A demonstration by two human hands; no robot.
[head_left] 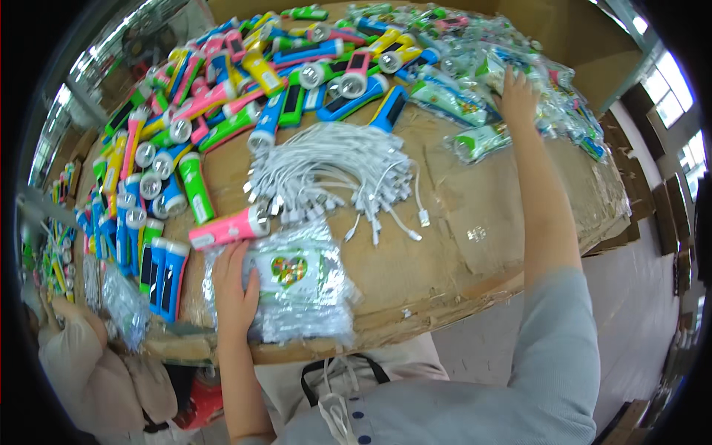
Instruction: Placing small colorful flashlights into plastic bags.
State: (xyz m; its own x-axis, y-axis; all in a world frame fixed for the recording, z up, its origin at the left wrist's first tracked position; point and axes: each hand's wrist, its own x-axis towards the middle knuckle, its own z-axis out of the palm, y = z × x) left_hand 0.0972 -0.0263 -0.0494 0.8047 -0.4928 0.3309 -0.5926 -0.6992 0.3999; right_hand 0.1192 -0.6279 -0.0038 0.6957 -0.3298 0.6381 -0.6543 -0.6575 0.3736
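Observation:
My left hand (pixel 236 293) lies on a stack of clear plastic bags (pixel 300 274) with a green and white print, near the table's front edge. Its thumb is apart from the fingers, and the fingertips meet the lower side of a pink flashlight (pixel 228 228). My right arm is stretched far forward to the right. There my right hand (pixel 517 100) rests, fingers spread, on a heap of flashlights packed in clear bags (pixel 545 104). A bagged green flashlight (pixel 478 141) lies just left of that wrist. Between my hands sits a bundle of white charging cables (pixel 334 167).
A big pile of loose flashlights (pixel 259 70) in pink, blue, green and yellow covers the far left of the cardboard-topped table (pixel 452 245). Two blue flashlights (pixel 169 278) stand by the left edge. Another person's sleeve (pixel 74 356) shows at the lower left. Cardboard boxes (pixel 671 215) line the right.

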